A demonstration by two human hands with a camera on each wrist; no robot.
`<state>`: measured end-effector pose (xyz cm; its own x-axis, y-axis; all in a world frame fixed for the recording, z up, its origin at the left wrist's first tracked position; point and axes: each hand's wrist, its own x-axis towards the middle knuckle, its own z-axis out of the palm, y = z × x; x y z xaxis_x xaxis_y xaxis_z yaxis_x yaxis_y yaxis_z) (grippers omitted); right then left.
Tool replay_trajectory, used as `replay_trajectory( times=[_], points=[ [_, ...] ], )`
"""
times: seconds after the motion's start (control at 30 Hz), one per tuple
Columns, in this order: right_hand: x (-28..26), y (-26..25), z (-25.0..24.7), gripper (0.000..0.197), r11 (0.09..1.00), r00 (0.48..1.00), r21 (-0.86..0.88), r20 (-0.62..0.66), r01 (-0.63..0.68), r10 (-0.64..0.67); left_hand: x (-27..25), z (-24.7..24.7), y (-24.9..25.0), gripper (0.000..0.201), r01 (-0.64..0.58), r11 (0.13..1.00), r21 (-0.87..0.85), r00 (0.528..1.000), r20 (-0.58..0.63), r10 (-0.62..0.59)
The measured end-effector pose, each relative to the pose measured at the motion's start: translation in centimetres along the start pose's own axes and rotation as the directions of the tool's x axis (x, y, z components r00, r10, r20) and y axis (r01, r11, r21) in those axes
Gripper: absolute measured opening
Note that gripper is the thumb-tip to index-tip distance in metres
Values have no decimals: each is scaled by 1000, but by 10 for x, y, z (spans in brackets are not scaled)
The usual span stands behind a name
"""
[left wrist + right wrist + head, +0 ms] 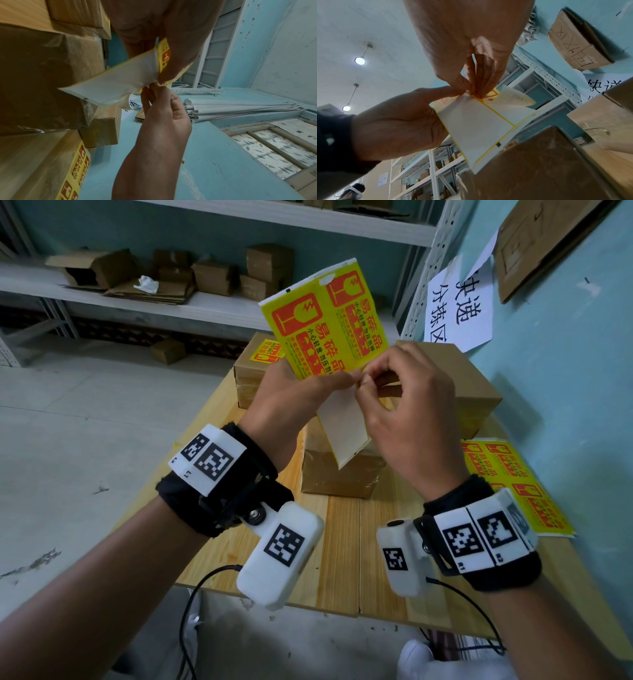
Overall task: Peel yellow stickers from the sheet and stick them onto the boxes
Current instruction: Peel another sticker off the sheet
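Both hands hold a yellow sticker sheet (325, 320) up in the air above the wooden table (342, 542). Its bare white backing (342, 429) hangs folded down towards me. My left hand (339, 381) grips the sheet at the fold. My right hand (368, 386) pinches a yellow sticker's corner (489, 94) at that same fold, thumb against fingertips. A taped brown box (342, 477) stands right under the hands. The far-left box (246, 385) carries a yellow sticker (267, 354). A larger plain box (476, 395) stands at the right, by the wall.
A second sticker sheet (513, 481) lies on the table's right side, beside the blue wall (565, 371) with a paper sign (459, 306). Shelves (137, 299) with cartons stand behind the table. Bare floor lies to the left. A person (353, 192) is low in the right wrist view.
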<state>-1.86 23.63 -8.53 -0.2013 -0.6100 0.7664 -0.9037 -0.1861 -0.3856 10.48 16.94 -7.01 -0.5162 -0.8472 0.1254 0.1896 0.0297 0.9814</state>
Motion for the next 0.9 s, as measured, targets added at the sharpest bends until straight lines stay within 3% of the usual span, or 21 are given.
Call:
replay_trajectory(
  times=[0.7,0.9],
  points=[
    [1,1,-2,9,998,999,40,-30,-41,42,-1,1,0,22,-36,995,-96,996,-90,27],
    [1,-3,-4,11,974,988,169,-7,-149,152,-3,3,1,22,-60,997,-48,997,-60,57]
  ],
)
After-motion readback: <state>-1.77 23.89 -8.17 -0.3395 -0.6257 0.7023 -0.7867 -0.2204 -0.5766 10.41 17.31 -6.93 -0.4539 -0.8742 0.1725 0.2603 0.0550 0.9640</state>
